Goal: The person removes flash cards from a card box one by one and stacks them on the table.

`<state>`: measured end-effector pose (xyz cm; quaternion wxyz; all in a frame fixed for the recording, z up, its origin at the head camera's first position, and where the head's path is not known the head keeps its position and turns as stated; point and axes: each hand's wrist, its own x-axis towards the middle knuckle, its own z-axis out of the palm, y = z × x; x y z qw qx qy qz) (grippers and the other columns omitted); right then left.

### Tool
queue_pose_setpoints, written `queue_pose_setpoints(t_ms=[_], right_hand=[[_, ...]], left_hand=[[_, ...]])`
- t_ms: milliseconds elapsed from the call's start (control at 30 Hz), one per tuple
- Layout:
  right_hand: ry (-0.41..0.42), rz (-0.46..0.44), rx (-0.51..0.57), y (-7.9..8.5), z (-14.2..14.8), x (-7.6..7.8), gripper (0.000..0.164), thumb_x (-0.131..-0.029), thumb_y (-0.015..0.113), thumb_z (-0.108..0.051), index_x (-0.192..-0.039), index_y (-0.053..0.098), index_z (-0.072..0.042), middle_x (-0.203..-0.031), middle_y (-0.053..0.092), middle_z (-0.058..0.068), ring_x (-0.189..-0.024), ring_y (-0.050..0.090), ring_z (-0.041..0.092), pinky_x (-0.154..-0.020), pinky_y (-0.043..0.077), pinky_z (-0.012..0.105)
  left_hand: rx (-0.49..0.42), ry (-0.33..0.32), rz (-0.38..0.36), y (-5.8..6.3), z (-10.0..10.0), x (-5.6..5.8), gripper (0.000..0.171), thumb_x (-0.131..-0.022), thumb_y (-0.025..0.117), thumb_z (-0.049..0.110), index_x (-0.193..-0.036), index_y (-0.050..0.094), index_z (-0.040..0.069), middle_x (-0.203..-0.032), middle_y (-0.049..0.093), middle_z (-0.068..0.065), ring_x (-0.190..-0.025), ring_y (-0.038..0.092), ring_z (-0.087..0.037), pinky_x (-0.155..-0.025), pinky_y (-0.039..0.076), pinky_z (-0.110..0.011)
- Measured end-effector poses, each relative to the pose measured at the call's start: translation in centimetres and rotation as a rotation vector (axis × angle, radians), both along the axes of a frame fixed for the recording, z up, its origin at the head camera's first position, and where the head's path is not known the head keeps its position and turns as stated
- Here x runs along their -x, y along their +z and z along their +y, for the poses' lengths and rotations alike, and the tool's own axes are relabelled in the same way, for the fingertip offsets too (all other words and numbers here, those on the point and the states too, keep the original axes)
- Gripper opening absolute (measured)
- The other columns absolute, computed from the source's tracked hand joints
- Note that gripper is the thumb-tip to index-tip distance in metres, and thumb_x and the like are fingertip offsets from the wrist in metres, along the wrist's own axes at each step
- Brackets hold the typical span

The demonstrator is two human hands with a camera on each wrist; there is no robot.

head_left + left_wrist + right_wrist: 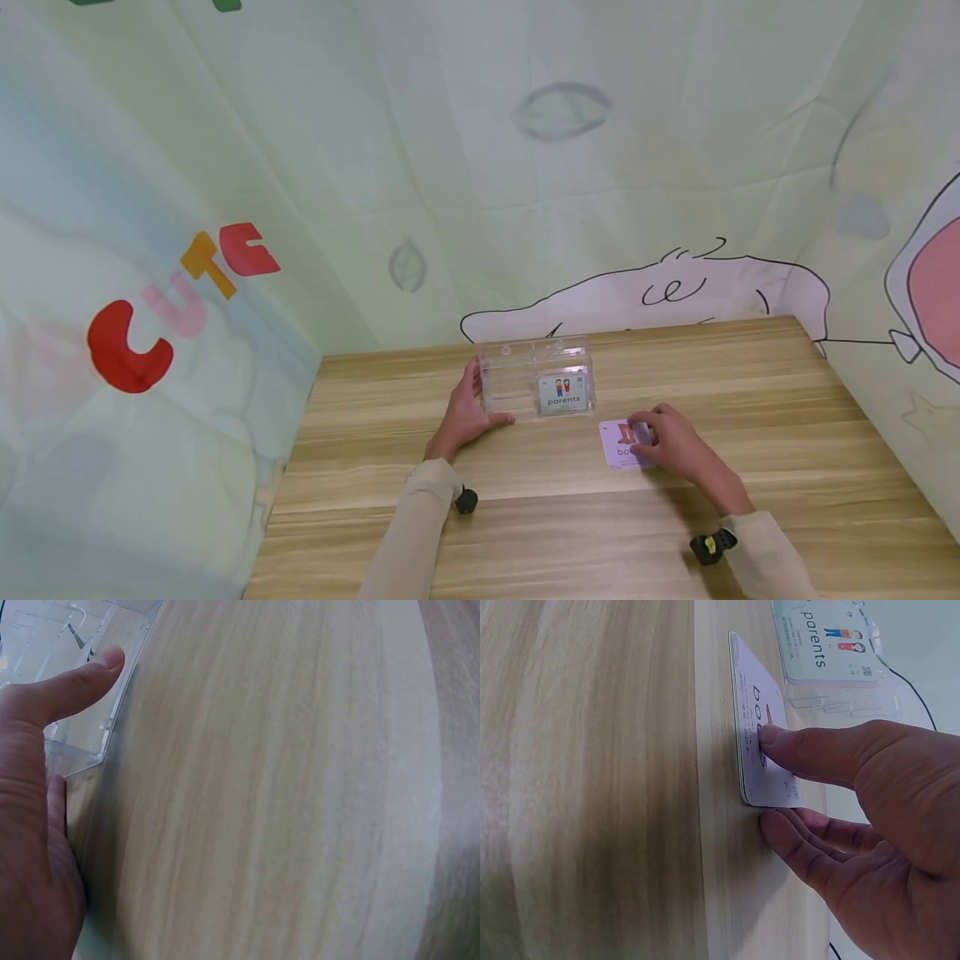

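A clear plastic card holder (pixel 510 382) with compartments stands near the back of the table. A card marked "parents" (pixel 563 393) sits in its lower right compartment. My left hand (pixel 463 414) grips the holder's lower left side, thumb in front and some fingers partly hidden behind; the left wrist view shows the thumb over the clear edge. To the right of the holder, my right hand (pixel 672 439) pinches a small stack of lilac cards (pixel 751 727), the top one picturing boots. Its thumb (pixel 810 746) presses on the top face while the fingers are at the near edge.
The wood-grain table (pixel 540 533) extends around both hands. A printed cloth backdrop (pixel 480 167) hangs behind and at both sides, meeting the table's back edge just behind the holder. Black wrist cameras (pixel 707 548) are strapped on both wrists.
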<state>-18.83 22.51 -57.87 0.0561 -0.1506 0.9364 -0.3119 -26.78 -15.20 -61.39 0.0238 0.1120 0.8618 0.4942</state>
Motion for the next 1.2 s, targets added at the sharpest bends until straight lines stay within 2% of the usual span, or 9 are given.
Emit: queue_pose_setpoints(t_ms=[233, 500, 700, 800, 1033, 1200], right_hand=[[0.012, 0.014, -0.041, 0.0, 0.0, 0.0, 0.037, -0.084, 0.086, -0.008, -0.117, 0.073, 0.001, -0.098, 0.057, 0.01, -0.08, 0.046, 0.018, -0.061, 0.041, 0.027], [0.03, 0.021, -0.035, 0.5, 0.0, 0.2, 0.038, -0.082, 0.086, -0.007, -0.117, 0.073, 0.003, -0.095, 0.056, 0.009, -0.078, 0.046, 0.018, -0.061, 0.042, 0.027], [0.021, 0.052, -0.033, 1.6, -0.5, 1.1, 0.039, -0.087, 0.085, -0.015, -0.12, 0.072, 0.001, -0.103, 0.063, 0.012, -0.089, 0.058, 0.025, -0.075, 0.055, 0.041], [0.036, 0.06, 0.006, 2.3, -0.9, 1.5, 0.039, -0.089, 0.083, -0.015, -0.123, 0.07, 0.001, -0.108, 0.065, 0.015, -0.092, 0.062, 0.027, -0.078, 0.057, 0.044], [0.083, 0.112, 0.101, 3.0, -2.2, 2.6, 0.042, -0.092, 0.079, -0.011, -0.131, 0.067, 0.0, -0.109, 0.068, 0.014, -0.085, 0.062, 0.016, -0.072, 0.057, 0.035], [0.073, 0.09, 0.178, 2.9, -3.3, 3.4, 0.043, -0.095, 0.077, -0.012, -0.134, 0.065, -0.002, -0.105, 0.068, 0.008, -0.085, 0.063, 0.014, -0.07, 0.057, 0.031]], left_hand=[[0.004, 0.004, -0.005, 0.0, 0.0, 0.0, 0.134, -0.065, 0.102, 0.024, -0.164, 0.013, 0.007, -0.161, 0.037, -0.02, -0.147, 0.041, -0.029, -0.121, 0.034, -0.034], [0.005, 0.01, -0.013, 0.0, 0.1, 0.0, 0.134, -0.065, 0.102, 0.023, -0.164, 0.014, 0.008, -0.161, 0.038, -0.02, -0.147, 0.041, -0.028, -0.121, 0.034, -0.033], [0.001, 0.007, -0.013, -0.1, 0.0, 0.0, 0.134, -0.065, 0.102, 0.024, -0.164, 0.013, 0.008, -0.161, 0.037, -0.019, -0.147, 0.041, -0.029, -0.121, 0.034, -0.036], [-0.002, 0.003, -0.009, -0.2, 0.0, 0.0, 0.134, -0.065, 0.102, 0.024, -0.164, 0.013, 0.007, -0.161, 0.037, -0.02, -0.147, 0.041, -0.03, -0.121, 0.034, -0.037], [0.006, -0.001, -0.014, -0.2, -0.1, 0.1, 0.134, -0.065, 0.102, 0.025, -0.164, 0.012, 0.008, -0.162, 0.036, -0.02, -0.147, 0.04, -0.03, -0.121, 0.034, -0.036], [0.009, 0.001, -0.016, -0.1, -0.1, 0.0, 0.134, -0.066, 0.101, 0.025, -0.164, 0.012, 0.008, -0.162, 0.036, -0.02, -0.148, 0.04, -0.029, -0.121, 0.034, -0.035]])
